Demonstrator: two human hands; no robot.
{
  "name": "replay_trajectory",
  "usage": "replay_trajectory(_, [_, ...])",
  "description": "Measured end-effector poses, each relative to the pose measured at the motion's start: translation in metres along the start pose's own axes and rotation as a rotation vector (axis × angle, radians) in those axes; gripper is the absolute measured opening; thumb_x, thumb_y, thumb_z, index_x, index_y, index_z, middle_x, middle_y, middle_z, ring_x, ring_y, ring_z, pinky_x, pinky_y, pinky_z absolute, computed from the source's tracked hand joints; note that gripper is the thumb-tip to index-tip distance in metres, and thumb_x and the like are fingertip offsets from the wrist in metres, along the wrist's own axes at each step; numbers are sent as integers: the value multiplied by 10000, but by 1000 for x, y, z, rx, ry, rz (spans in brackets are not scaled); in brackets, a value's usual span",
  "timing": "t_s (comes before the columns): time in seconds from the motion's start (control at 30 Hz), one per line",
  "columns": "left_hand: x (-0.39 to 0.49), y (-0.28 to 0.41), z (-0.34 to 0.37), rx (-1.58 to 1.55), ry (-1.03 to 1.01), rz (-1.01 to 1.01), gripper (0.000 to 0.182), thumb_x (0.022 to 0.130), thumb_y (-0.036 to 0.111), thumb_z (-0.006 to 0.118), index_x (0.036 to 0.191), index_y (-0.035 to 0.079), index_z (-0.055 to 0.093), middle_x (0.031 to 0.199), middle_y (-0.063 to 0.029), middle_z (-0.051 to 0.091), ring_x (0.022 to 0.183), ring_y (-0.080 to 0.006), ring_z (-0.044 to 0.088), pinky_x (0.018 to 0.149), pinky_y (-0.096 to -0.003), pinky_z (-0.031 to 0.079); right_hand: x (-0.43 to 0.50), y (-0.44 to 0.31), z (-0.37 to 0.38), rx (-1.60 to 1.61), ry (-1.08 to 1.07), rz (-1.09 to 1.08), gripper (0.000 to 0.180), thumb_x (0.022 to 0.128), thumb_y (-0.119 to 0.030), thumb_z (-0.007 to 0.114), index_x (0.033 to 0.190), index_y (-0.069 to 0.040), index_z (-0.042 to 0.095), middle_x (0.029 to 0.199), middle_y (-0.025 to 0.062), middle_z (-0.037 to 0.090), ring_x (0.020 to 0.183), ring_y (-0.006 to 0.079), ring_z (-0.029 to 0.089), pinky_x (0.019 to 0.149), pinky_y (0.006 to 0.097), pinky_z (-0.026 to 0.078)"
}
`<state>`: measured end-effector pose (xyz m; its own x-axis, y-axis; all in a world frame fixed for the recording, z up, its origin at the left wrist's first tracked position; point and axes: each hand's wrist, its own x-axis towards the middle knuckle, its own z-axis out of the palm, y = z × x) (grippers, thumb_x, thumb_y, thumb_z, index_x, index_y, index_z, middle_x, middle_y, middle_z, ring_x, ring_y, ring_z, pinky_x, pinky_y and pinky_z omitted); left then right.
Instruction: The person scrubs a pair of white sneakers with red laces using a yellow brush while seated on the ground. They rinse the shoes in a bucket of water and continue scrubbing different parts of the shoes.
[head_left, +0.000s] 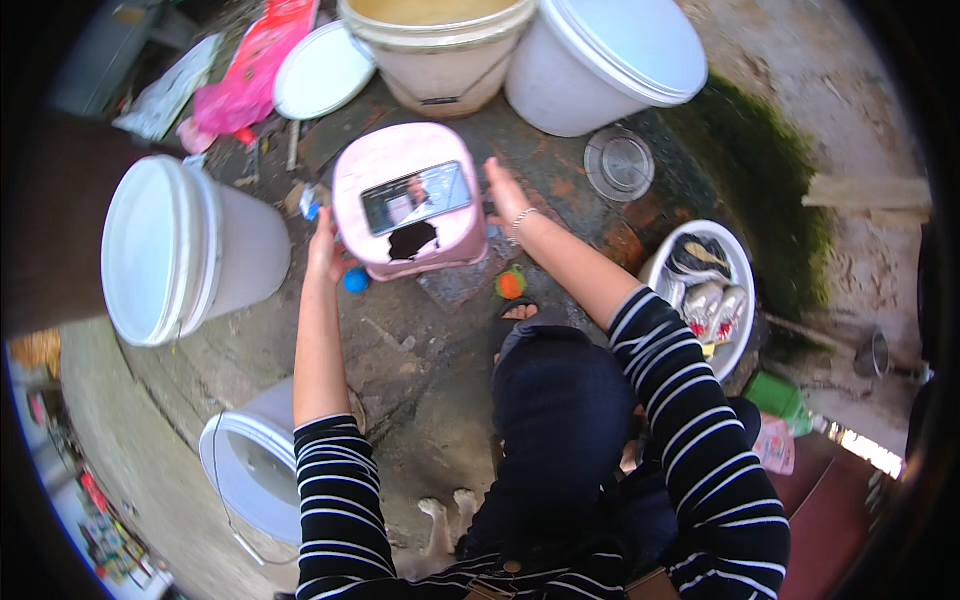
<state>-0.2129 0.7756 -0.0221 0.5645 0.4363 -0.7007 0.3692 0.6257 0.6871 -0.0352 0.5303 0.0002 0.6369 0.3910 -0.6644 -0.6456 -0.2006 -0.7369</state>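
A pink plastic stool (442, 142) with a broken hole in its top stands on the ground before me. On it lies a smartphone (417, 197) with its screen lit. My left hand (322, 244) is at the stool's left side, fingers extended. At the right side is my right hand (506, 193), with a bracelet at the wrist and fingers extended; whether either hand touches the stool I cannot tell. A blue ball (356, 280) rests near my left hand. An orange and green ball (511, 283) lies below my right hand, by my foot.
White buckets (251, 247) stand left and behind the stool; one of them (442, 67) holds yellowish liquid. Another bucket (259, 450) lies tipped at lower left. A white basin (744, 330) with shoes stands right, below a round clear lid (619, 164). Animal paws (442, 514) show near my legs.
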Motion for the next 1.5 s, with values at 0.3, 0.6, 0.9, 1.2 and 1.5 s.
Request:
replay_trajectory(0.3, [9,4,35,-22,-35,-20,673,888,601,313,1334,100,377,1311,-85,463,1170,-274,468,944,-438,400,16,17,-1,-70,-172,-366,653,949,-457,270,1436,-115,1,1469,164,154,1325,223,239,1046,311,260])
replay_trajectory(0.6, [-22,2,143,131,-203,-40,675,870,616,352,1327,121,386,1311,-72,463,1168,-286,469,941,-478,394,-28,-13,-106,-283,100,-320,697,930,-492,251,1318,84,320,1425,220,239,1329,265,252,1096,274,138])
replay_trajectory(0.9, [-15,-44,225,167,-288,-188,667,881,603,334,1331,113,377,1322,-64,451,1191,-273,446,952,-463,388,-25,7,-197,-260,202,-267,714,916,-518,190,1329,48,326,1373,222,338,1311,299,274,1087,329,176])
replay_trajectory(1.2, [-3,-43,255,355,-192,-270,738,805,732,281,1340,229,357,1326,-61,433,1170,-351,429,827,-643,375,3,7,-213,-197,190,-191,740,902,-545,194,1328,43,338,1414,208,267,1378,223,70,1108,279,63])
replay_trajectory(1.5, [47,-52,289,382,-235,-152,738,807,712,335,1336,197,370,1324,-56,442,1163,-340,453,863,-641,355,14,3,-254,-85,146,-248,714,896,-571,232,1331,-24,379,1488,154,22,1374,267,83,1102,322,96])
